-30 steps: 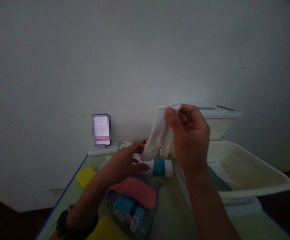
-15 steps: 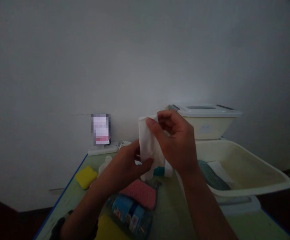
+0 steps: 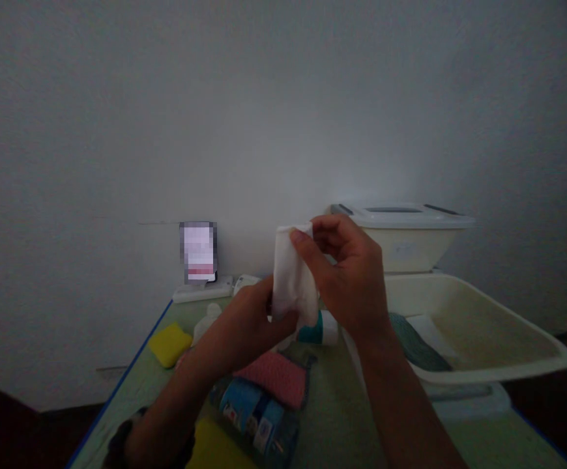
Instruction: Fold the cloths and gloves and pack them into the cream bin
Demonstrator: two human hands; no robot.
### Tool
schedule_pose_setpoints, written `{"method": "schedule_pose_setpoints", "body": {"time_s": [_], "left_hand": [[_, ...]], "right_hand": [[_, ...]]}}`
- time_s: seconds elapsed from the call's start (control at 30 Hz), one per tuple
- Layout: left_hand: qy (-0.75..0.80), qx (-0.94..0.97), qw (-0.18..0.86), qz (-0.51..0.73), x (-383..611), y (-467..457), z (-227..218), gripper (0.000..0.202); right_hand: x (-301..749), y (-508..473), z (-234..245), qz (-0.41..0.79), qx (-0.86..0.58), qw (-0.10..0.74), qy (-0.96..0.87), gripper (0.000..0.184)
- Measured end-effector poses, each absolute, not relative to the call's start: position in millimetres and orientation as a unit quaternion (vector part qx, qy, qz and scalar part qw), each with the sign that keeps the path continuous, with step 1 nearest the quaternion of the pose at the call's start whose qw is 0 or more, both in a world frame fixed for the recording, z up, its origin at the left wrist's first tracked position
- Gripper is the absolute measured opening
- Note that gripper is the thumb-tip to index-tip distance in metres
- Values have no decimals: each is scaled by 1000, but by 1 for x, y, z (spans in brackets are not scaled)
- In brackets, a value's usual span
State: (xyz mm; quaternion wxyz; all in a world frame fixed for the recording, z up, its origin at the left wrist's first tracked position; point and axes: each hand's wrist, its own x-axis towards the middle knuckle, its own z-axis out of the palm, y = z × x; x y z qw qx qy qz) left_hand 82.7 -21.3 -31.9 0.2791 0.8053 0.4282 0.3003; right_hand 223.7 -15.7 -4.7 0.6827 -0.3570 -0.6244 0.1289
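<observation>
At the near edge of the green, blue-rimmed bench (image 3: pixel 342 417) lies a flat yellow sponge (image 3: pixel 219 446), and just beyond it a see-through plastic bottle with a blue label (image 3: pixel 249 413) lies on its side. A pink textured cloth (image 3: pixel 278 378) is next, beneath the space where the work goes on, with a second, smaller yellow sponge (image 3: pixel 170 345) well to the left.

Over the middle of the bench, the small soft piece of white fabric (image 3: pixel 293 273) is held upright between two hands. The left hand (image 3: pixel 249 319) is closed on its lower part, thumb across the front and fingers mostly hidden behind. The right hand (image 3: pixel 352 280) pinches the upper edge between thumb and forefinger, its other fingers curled loosely. Light, even tension between the two grips should serve best: enough to flatten the creases low down, not enough to stretch the weave. Gripping close to the top corners would probably hold that straight edge truer than one pinch near its middle.

Behind the fabric, a white cylindrical bottle with a teal band (image 3: pixel 330 329) lies on the bench; keeping the lower end raised avoids brushing it. To the right, the wide cream plastic basin (image 3: pixel 498 326) leaves the right forearm little room, so small wrist turns suit better than elbow swings. Farther off stand a cream box with a white lid (image 3: pixel 410 247) and, left, a lit phone (image 3: pixel 199 251).
</observation>
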Motion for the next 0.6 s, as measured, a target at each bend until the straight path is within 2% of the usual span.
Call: {"method": "schedule_pose_setpoints", "body": {"time_s": [0.3,0.5,0.6], "left_hand": [[444,811,253,284,85,-22,-30,11],[358,763,414,344,84,-22,-30,27],[363,748,433,348,83,-20,-28,28]], "right_hand": [[224,-14,-5,111,-365,682,-624,13],[227,-12,-6,216,-352,655,-634,18],[228,-10,-7,265,-337,637,-641,20]]}}
